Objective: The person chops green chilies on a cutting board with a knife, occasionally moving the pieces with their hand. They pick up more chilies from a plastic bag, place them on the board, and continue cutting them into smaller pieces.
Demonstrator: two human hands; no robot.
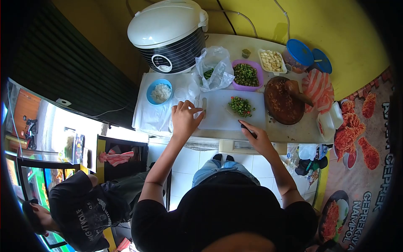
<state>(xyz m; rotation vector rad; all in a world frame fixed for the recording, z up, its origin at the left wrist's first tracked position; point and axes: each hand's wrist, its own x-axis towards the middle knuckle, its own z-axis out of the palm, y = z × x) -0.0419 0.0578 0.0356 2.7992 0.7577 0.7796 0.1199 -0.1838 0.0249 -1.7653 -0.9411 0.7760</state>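
Note:
A white cutting board [218,114] lies on the counter with a small heap of chopped green chillies [241,106] on it. My left hand [184,118] rests at the board's left edge, its fingers spread over clear plastic wrap there. My right hand [257,136] sits at the board's near right corner, closed around a dark knife handle [247,130]. The blade is hard to make out.
Behind the board stand a white rice cooker [170,35], a blue bowl of rice [159,91], a plastic bag [215,69], a purple tub of green chillies [247,75], a tray of garlic [272,61], blue-lidded tubs [299,54] and a stone mortar with red paste [283,103]. Another person in black [79,210] is at lower left.

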